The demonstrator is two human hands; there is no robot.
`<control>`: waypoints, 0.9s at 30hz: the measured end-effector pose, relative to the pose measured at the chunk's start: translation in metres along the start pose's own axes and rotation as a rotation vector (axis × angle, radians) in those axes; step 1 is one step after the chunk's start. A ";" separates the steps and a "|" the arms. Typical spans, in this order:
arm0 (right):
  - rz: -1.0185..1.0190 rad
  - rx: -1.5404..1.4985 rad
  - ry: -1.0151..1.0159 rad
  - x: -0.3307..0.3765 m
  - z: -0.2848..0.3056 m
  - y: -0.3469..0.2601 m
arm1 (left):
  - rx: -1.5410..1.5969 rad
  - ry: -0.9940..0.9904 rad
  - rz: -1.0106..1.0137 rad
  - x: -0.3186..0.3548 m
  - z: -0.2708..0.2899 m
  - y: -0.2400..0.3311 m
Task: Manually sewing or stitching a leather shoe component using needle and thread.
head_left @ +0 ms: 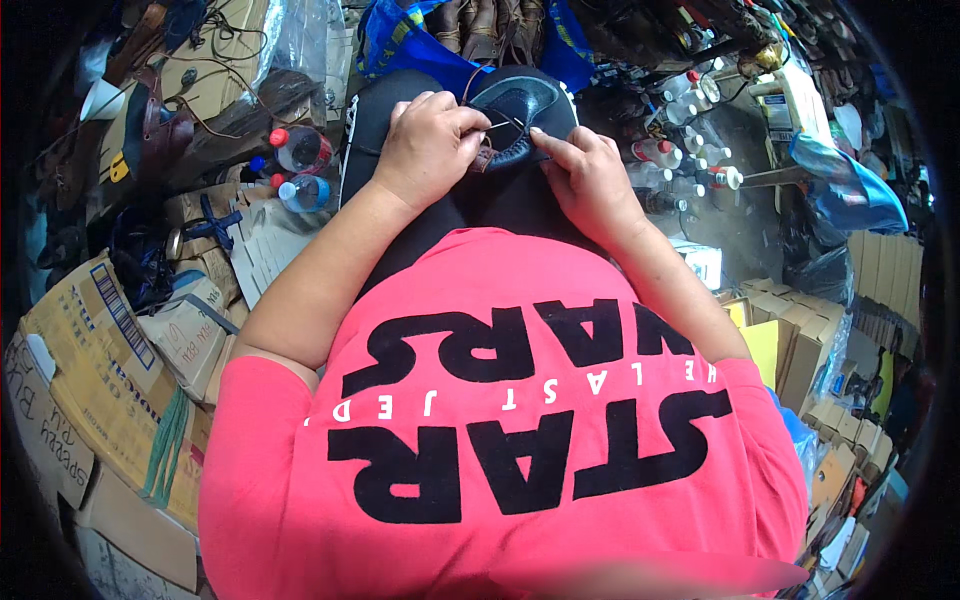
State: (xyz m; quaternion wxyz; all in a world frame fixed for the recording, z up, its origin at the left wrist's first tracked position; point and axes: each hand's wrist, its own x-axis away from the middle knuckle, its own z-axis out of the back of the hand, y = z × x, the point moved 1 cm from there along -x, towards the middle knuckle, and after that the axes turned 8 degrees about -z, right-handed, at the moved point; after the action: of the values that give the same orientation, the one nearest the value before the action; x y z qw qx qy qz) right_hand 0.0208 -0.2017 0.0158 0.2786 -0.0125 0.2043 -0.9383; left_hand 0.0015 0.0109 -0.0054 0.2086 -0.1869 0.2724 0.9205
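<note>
Left grip (430,145) pinches a thin tool (497,126) lying crosswise, pointing rightward; right grip (588,172) pinches a shoe (513,102).

A shoe (515,100) is held at the knees (400,90), between the left hand (430,140) and the right hand (588,180). Just past the knees, a bag (385,42) is set down, and more shoes (482,35) are kept in it. A few bottles (303,152) are found left of the knees, and many bottles (660,153) are placed to the right. Boxes (130,365) are piled nearer, on both sides.
</note>
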 end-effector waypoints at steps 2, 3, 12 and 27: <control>-0.048 -0.050 -0.056 -0.003 0.003 0.006 | 0.257 -0.018 0.127 -0.002 -0.001 -0.001; -0.135 -0.166 -0.123 -0.004 0.006 0.008 | 0.514 -0.037 0.253 -0.002 -0.001 -0.002; -0.293 -0.655 -0.488 -0.038 0.013 0.042 | 0.343 -0.086 0.070 -0.012 -0.011 -0.016; -0.191 -0.530 -0.521 -0.050 0.018 0.046 | 0.357 -0.120 0.103 -0.015 -0.013 -0.018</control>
State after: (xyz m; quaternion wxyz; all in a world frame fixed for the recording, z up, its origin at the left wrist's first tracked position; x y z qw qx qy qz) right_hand 0.0893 -0.2167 0.0189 0.2197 -0.3412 0.3599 -0.8401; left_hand 0.0260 0.0128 -0.0160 0.2070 -0.0775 0.4273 0.8766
